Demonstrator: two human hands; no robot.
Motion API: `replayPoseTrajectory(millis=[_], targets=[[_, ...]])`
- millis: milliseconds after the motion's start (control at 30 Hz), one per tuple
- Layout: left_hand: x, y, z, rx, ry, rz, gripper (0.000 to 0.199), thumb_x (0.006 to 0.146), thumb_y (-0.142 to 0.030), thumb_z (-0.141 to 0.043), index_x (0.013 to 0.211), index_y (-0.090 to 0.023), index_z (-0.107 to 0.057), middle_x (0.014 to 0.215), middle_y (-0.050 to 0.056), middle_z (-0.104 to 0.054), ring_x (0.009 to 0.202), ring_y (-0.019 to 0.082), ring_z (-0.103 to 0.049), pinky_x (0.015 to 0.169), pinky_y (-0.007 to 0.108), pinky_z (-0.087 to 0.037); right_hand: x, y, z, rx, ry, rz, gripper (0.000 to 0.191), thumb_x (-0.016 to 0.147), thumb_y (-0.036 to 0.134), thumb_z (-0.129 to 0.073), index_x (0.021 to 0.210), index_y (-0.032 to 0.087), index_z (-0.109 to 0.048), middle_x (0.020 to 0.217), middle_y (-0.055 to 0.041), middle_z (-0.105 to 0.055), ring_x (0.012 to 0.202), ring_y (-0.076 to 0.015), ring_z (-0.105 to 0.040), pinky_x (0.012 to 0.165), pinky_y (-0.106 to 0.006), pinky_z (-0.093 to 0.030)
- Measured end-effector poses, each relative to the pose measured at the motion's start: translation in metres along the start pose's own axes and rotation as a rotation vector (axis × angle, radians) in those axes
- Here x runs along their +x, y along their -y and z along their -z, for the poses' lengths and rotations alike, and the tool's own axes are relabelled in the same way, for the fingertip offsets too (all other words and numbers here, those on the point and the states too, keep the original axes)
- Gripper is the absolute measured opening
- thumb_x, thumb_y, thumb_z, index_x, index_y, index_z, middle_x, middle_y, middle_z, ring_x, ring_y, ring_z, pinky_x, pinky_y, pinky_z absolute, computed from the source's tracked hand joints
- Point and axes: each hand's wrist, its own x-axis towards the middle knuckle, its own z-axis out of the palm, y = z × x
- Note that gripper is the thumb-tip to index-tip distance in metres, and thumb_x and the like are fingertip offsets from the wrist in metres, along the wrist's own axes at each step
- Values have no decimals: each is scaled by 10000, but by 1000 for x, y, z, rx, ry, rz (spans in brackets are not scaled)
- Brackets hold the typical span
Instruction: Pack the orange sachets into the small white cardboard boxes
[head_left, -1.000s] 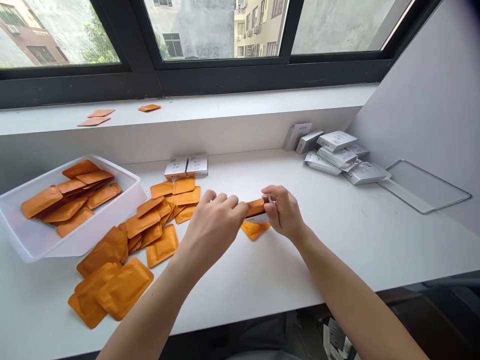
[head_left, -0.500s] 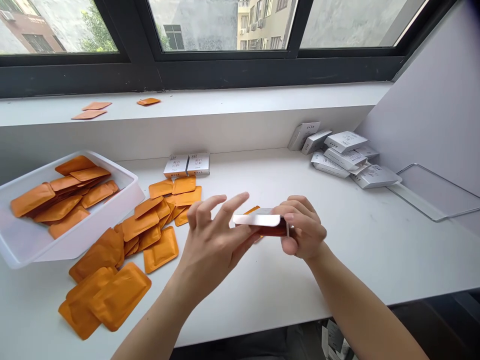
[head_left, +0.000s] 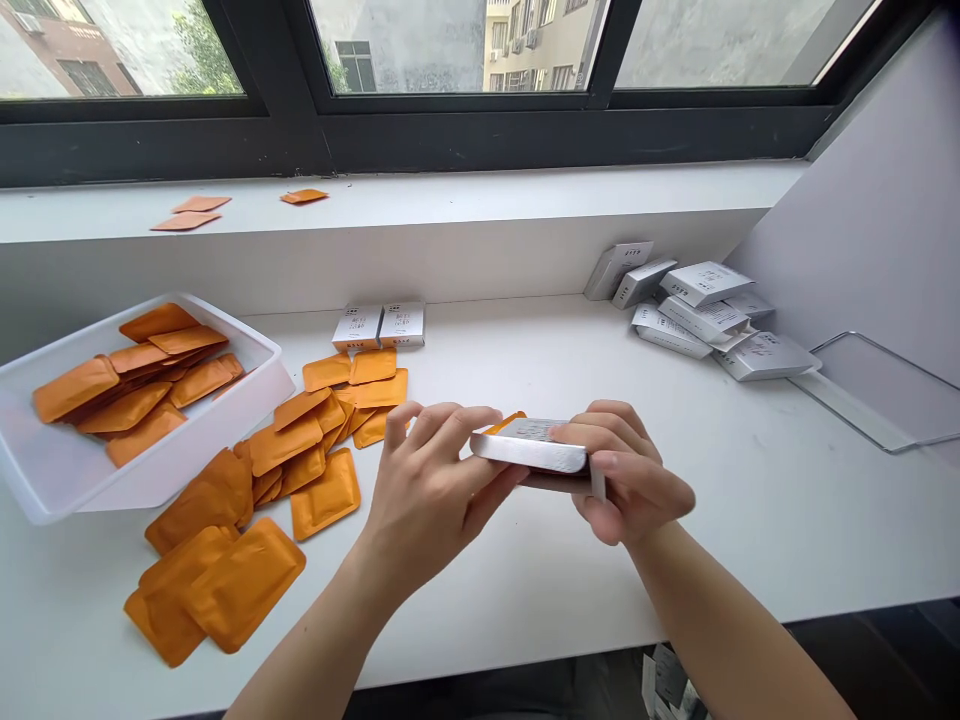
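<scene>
The white carton (head_left: pixel 529 450) is gripped above the tabletop (head_left: pixel 487 600) by the curled left hand (head_left: pixel 431 490) and right hand (head_left: pixel 622 470), with an orange foil sachet (head_left: pixel 506 423) showing at its top edge and a thin card flap (head_left: pixel 598 478) left standing. Insertion is judged to be in hand; full seating and flap closure appear called for. Left of the carton, creased sachets (head_left: pixel 322 510) are strewn and a translucent plastic tray (head_left: pixel 270 352) is filled; further cartons (head_left: pixel 705 310) are piled to its right.
</scene>
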Motion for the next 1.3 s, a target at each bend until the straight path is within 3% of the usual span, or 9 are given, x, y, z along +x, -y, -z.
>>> replayPoseTrajectory(millis=[300,500,733,867,967,1033,1133,1200,1300], targets=[[2,4,2,-26,-64,-100,89,808,-180,-645,747,-218,-591,968,12,-679,856,168,-578,808,374,-334,-6,-3,5,83,-63,16,329,980,438,-336,1114,187,-499,690,-34,-618,486,-161,-521,504,-354,-418],[-1,3,-9,-104,-204,34,65,863,-178,-524,846,-211,-578,821,30,-596,729,153,-537,753,359,-354,-16,-27,7,165,-162,-279,294,963,483,-400,1141,260,-473,636,22,-575,479,-150,-508,447,-302,-429],[-12,8,-43,0,368,155,222,926,-394,-470,934,-213,-597,952,32,-644,837,191,-573,865,403,-350,-20,-36,11,122,-83,-275,202,964,408,-433,1093,255,-456,677,9,-585,529,-165,-549,490,-313,-453],[-25,13,-67,102,498,242,514,878,-547,-495,1223,-167,-528,1300,128,-548,1169,305,-484,994,471,-311,-13,-40,20,-47,-360,-333,227,995,401,-349,1043,233,-493,708,2,-532,504,-140,-508,491,-299,-406],[-28,17,-78,71,566,291,582,817,-553,-583,1234,-154,-510,1337,140,-522,1234,326,-431,1036,480,-292,-13,-48,28,-224,-186,-457,250,979,413,-390,1006,204,-524,748,-13,-487,500,-125,-445,500,-302,-372],[-25,20,-76,6,571,357,482,798,-502,-623,1156,-190,-538,1229,99,-588,1164,306,-476,1003,468,-328,-14,-52,32,-313,-155,-505,262,976,416,-386,992,194,-525,792,-33,-501,563,-140,-470,539,-308,-383],[-17,25,-61,-177,558,586,214,857,-385,-546,990,-218,-543,961,39,-643,906,238,-555,835,408,-421,-17,-54,32,-417,-292,-535,318,981,454,-330,963,194,-513,826,-51,-518,645,-165,-514,587,-316,-402],[-12,29,-45,-445,600,672,158,900,-368,-470,923,-221,-522,859,15,-618,770,186,-544,711,336,-436,-21,-52,30,-381,-127,-615,295,973,455,-354,999,197,-494,700,-8,-506,543,-148,-484,525,-292,-378],[-8,29,-28,-890,642,627,228,899,-435,-490,924,-211,-522,879,22,-583,788,160,-546,671,278,-442,-25,-48,24,-298,86,-754,253,986,414,-329,1057,205,-454,529,58,-446,408,-131,-416,443,-258,-316]])
